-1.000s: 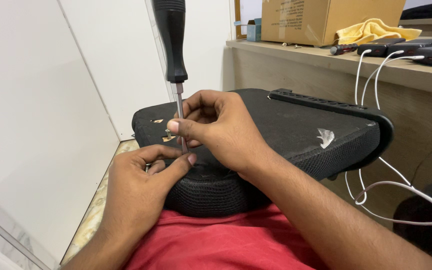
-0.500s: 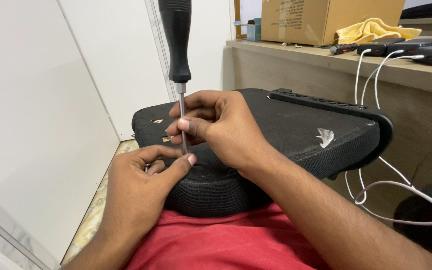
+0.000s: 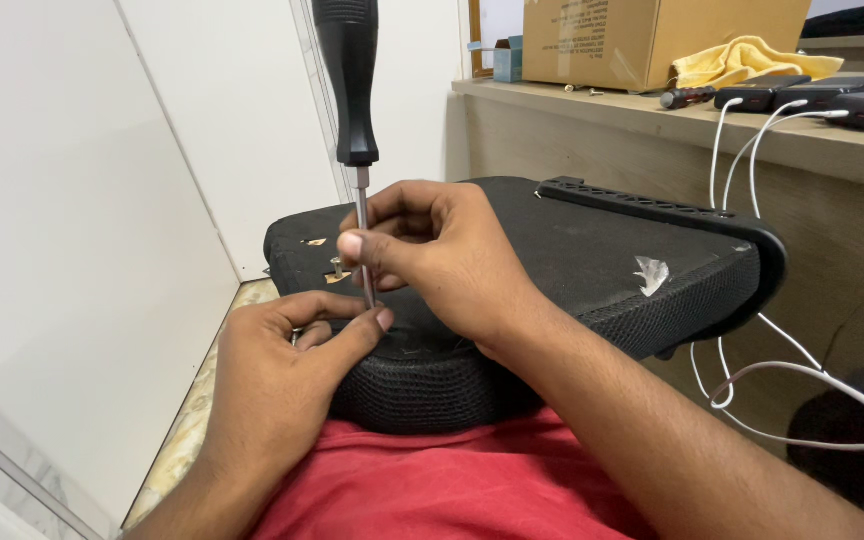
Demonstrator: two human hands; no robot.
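Little has shifted: black-handled steel screwdriver (image 3: 357, 150) stays upright on the black mesh seat cushion (image 3: 572, 250).
Right hand (image 3: 442, 255) pinches its shaft; left hand (image 3: 282, 380) curls narrowly around the tip, on the person's lap.

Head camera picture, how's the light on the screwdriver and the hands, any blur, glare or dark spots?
Head view: even, soft indoor light; the screwdriver is sharp, with a faint sheen on its black handle, whose top is cut off by the frame; the left hand and right hand are in focus, no motion blur; the black seat cushion loses detail in shadow beneath the hands; the white wall is bright without glare.
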